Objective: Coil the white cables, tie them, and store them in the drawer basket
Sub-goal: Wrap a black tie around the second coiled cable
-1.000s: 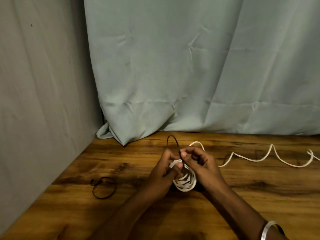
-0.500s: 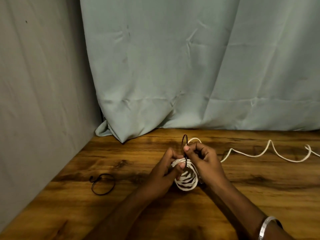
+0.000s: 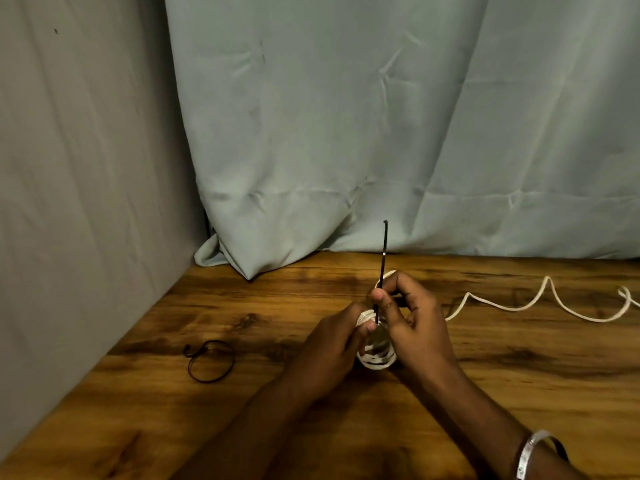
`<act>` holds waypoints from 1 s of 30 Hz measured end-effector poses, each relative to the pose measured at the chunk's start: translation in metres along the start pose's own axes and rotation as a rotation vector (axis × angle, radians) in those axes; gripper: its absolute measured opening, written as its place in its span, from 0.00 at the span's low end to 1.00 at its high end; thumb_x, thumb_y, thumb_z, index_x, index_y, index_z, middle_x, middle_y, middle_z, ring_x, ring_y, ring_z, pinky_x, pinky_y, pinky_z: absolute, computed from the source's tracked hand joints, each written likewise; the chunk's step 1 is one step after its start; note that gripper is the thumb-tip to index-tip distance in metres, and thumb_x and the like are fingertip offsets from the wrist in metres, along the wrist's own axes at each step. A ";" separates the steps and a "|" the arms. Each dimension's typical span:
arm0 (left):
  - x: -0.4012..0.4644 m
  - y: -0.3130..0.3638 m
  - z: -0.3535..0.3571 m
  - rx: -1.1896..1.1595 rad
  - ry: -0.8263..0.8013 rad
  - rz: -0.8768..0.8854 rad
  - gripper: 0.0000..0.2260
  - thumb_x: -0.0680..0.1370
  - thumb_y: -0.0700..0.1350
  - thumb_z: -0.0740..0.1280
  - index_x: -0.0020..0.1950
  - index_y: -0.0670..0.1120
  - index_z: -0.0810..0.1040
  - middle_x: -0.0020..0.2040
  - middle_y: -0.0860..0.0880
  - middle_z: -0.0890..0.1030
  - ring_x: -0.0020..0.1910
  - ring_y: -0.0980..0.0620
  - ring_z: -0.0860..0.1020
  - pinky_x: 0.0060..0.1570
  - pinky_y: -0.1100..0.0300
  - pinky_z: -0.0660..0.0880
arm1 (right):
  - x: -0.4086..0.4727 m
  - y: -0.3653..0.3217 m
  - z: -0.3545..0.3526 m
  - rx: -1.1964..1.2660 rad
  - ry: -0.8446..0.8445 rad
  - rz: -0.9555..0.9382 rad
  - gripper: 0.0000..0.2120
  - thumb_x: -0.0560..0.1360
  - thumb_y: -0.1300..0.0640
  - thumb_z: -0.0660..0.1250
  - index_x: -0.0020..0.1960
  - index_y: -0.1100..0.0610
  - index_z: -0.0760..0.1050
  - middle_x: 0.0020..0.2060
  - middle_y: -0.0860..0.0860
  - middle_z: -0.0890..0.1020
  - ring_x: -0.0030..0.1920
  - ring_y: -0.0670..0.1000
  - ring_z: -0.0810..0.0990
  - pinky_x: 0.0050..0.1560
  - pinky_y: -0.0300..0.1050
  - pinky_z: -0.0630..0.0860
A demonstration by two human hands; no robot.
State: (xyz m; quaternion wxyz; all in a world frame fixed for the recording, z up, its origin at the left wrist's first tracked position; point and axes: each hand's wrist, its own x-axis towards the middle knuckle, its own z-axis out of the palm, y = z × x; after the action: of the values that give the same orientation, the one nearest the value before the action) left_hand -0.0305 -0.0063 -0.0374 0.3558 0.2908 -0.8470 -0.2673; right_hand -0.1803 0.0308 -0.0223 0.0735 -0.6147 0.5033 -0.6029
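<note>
The head view is the only one. It looks down on a wooden table set in a corner, with a grey wall on the left and a pale green curtain hanging at the far side.

Near the middle of the table the person holds a coiled white cable between both hands, just above the wood. The left hand has its fingers curled round the left side of the coil and grips it, probably so that the loops do not spring apart. The right hand pinches a thin black tie between thumb and forefinger at the top of the coil. The tie stands almost upright, stretched toward the far side, its lower end going down to the loops. It seems to be pulled tight round the coil, but the place where it crosses the loops is hidden by the fingers, so this is not certain.

A second white cable lies loose on the right side of the table in a wavy line, with its left end going behind the right hand. A spare black tie lies in a ring on the left, well apart from the hands; it is likely there for the next cable. A silver bangle is on the right wrist.

No drawer basket appears in this view, so nothing is stored yet; the step in hand is judged to be the tying.
</note>
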 end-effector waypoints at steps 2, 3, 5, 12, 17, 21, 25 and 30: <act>-0.001 0.004 -0.001 0.035 -0.009 0.024 0.10 0.84 0.52 0.58 0.63 0.52 0.72 0.46 0.55 0.81 0.44 0.60 0.79 0.43 0.61 0.74 | -0.001 -0.001 0.000 0.020 0.017 -0.001 0.09 0.82 0.63 0.67 0.43 0.55 0.75 0.38 0.53 0.79 0.41 0.55 0.79 0.42 0.60 0.77; -0.001 0.006 -0.002 0.059 -0.020 0.034 0.12 0.85 0.52 0.58 0.67 0.53 0.71 0.47 0.55 0.80 0.45 0.61 0.78 0.44 0.64 0.73 | -0.002 -0.002 0.000 0.035 0.026 0.006 0.09 0.82 0.63 0.67 0.43 0.55 0.75 0.38 0.52 0.79 0.41 0.55 0.79 0.42 0.60 0.78; -0.001 0.008 -0.002 0.131 -0.052 0.054 0.15 0.85 0.53 0.57 0.71 0.54 0.68 0.54 0.53 0.80 0.50 0.60 0.77 0.49 0.60 0.74 | -0.002 -0.003 -0.001 0.073 0.047 0.026 0.10 0.82 0.63 0.67 0.43 0.54 0.75 0.37 0.51 0.80 0.40 0.54 0.80 0.41 0.61 0.79; -0.002 0.020 -0.006 0.291 -0.150 0.108 0.07 0.84 0.50 0.60 0.59 0.49 0.71 0.55 0.52 0.76 0.50 0.53 0.71 0.49 0.55 0.67 | 0.003 0.008 0.000 0.215 0.055 0.251 0.16 0.81 0.64 0.69 0.37 0.51 0.74 0.32 0.51 0.80 0.35 0.48 0.77 0.39 0.51 0.75; 0.000 0.025 -0.010 0.405 -0.175 0.128 0.03 0.85 0.49 0.59 0.52 0.53 0.66 0.55 0.49 0.75 0.49 0.54 0.66 0.47 0.60 0.58 | 0.007 0.011 0.003 0.320 0.037 0.381 0.18 0.80 0.66 0.70 0.34 0.52 0.75 0.29 0.48 0.78 0.32 0.45 0.75 0.36 0.44 0.72; 0.005 0.023 -0.005 0.533 -0.144 0.143 0.10 0.85 0.48 0.58 0.64 0.46 0.71 0.61 0.49 0.76 0.59 0.51 0.72 0.51 0.62 0.58 | 0.009 0.010 0.001 0.405 0.006 0.468 0.15 0.80 0.64 0.70 0.34 0.55 0.79 0.33 0.57 0.79 0.36 0.55 0.76 0.41 0.52 0.74; 0.008 0.018 -0.002 0.601 -0.116 0.165 0.13 0.84 0.50 0.58 0.66 0.47 0.72 0.61 0.50 0.78 0.61 0.52 0.73 0.64 0.56 0.58 | 0.010 0.007 -0.002 0.441 0.002 0.532 0.14 0.80 0.63 0.71 0.35 0.56 0.80 0.34 0.59 0.80 0.36 0.56 0.77 0.42 0.54 0.75; 0.005 0.018 0.005 0.347 -0.007 -0.022 0.18 0.83 0.54 0.59 0.73 0.60 0.62 0.60 0.60 0.71 0.64 0.57 0.61 0.59 0.60 0.56 | 0.012 0.007 -0.005 0.480 0.023 0.568 0.09 0.79 0.66 0.69 0.42 0.68 0.79 0.38 0.63 0.81 0.40 0.59 0.79 0.45 0.54 0.76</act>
State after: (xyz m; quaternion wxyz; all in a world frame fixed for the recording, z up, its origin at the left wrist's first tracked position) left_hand -0.0429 0.0036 -0.0266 0.2945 0.3562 -0.8783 -0.1220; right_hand -0.1908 0.0215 -0.0180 0.3743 -0.4091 0.4987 -0.6662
